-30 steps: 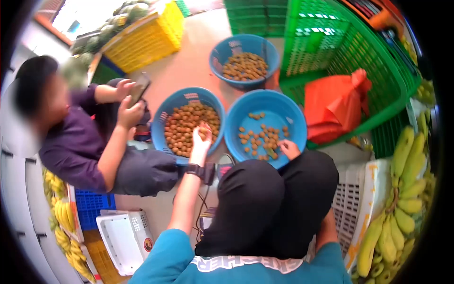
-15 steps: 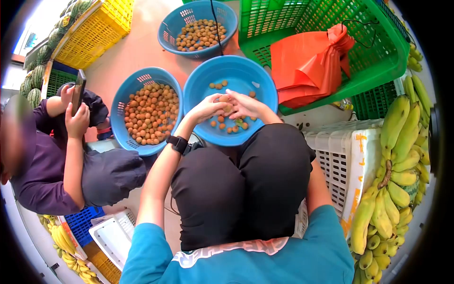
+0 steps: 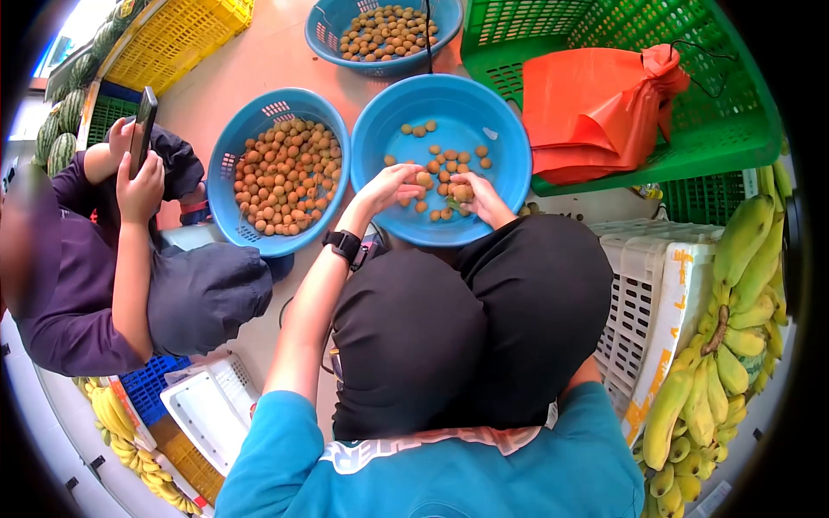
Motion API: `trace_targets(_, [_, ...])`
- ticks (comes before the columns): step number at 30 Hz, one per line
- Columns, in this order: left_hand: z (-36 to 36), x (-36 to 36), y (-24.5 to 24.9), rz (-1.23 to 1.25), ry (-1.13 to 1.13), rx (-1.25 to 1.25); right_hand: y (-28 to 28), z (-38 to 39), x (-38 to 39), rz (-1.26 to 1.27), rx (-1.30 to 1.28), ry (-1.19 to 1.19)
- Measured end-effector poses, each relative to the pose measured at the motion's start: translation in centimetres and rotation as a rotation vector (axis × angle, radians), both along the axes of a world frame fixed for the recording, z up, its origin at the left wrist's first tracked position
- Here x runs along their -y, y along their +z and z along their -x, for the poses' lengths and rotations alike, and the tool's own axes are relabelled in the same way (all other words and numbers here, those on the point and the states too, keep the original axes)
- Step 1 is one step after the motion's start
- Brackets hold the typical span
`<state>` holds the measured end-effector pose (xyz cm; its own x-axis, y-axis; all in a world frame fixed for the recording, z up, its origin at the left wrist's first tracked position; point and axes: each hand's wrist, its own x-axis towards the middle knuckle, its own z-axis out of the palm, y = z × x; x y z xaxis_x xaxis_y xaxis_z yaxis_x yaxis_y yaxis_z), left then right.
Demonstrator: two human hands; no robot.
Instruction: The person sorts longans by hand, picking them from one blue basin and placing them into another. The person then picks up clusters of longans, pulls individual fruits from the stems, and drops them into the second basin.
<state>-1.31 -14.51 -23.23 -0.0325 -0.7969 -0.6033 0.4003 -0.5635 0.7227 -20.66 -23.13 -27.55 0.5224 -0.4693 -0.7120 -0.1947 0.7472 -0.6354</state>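
Observation:
A blue basin (image 3: 371,129) in front of my knees has several loose brown longans (image 3: 449,160) on its floor. Over its near left part, my left hand (image 3: 390,187) has its fingers bent around a longan (image 3: 424,179) at the fingertips. My right hand (image 3: 485,200), on the near right side, is closed on another longan (image 3: 463,192). A bit of green (image 3: 453,205) shows just under that fruit. The two hands are apart, with loose longans between and beyond them.
A blue basket (image 3: 223,142) full of longans stands left, another (image 3: 324,39) behind. At right are a green crate (image 3: 734,112) with a red bag (image 3: 587,112), a white crate (image 3: 635,302) and bananas (image 3: 717,328). A seated person (image 3: 86,285) at left holds a phone (image 3: 143,129).
My hands have moved apart from being together over the basin. More loose longans show on its floor. The whole view has shifted slightly.

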Motion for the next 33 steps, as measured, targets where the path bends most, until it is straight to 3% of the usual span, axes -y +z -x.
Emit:
trace_targets(2, [0.0,-0.1,0.0,-0.097,0.019,-0.007,0.2,0.3,-0.3,-0.001,-0.002,-0.009])
trace_targets(6, [-0.7,-1.3,0.7,-0.047,0.154,-0.116,1.4,0.8,-0.6,0.026,0.02,0.034])
trace_targets(8, [-1.5,-2.5,1.9,0.143,0.276,-0.041,1.4,1.1,-0.5,0.05,0.02,0.055])
trace_targets(13, [-5.8,-6.0,3.3,0.247,0.58,0.124,0.0,1.2,-0.9,0.341,-0.087,0.135])
trace_targets(15, [-7.6,-7.0,3.1,0.155,0.641,0.269,-1.8,1.8,-0.7,0.641,-0.139,0.227])
trace_targets(16, [-8.4,-7.4,2.6,0.1,0.649,0.374,-1.9,2.1,-1.0,0.643,-0.135,0.231])
trace_targets(18, [-10.7,-8.2,-0.2,-0.016,0.59,0.649,-1.9,2.5,-1.6,1.312,-0.178,0.21])
trace_targets(20, [-11.8,-8.4,-2.1,-0.07,0.554,0.978,0.0,2.8,-2.5,1.291,-0.223,0.257])
trace_targets(24, [-13.2,-7.9,-4.2,-0.343,0.424,1.373,2.2,2.6,-4.4,1.522,-0.441,0.439])
trace_targets(30, [-15.0,-7.1,-4.7,-0.56,0.174,1.483,2.6,2.1,-4.6,1.505,-0.482,0.378])
trace_targets(32, [-16.5,-7.7,-7.2,-0.497,0.271,1.549,2.8,2.1,-4.7,1.481,-0.501,0.4])
trace_targets(33, [-15.7,-7.8,-5.6,-0.514,0.17,1.56,3.0,2.0,-4.6,1.489,-0.487,0.371])
